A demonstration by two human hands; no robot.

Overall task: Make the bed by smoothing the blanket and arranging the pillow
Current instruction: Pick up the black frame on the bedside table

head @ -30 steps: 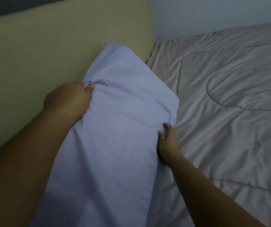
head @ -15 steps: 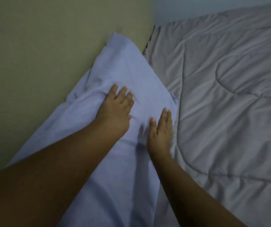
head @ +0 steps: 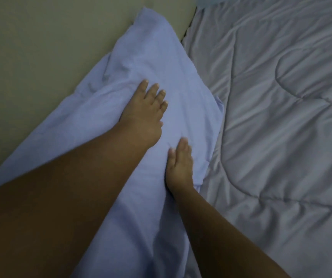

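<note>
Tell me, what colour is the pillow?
Pale lavender-blue. The pillow shows plainly in the head view, the only one.

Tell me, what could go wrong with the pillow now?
1. The left hand and right hand press flat on the pale blue pillow; a hard push might slide it away from the beige headboard.
2. Creases near the pillow's top corner may get missed.
3. The grey quilted blanket beside it is wrinkled and could be forgotten.
</note>
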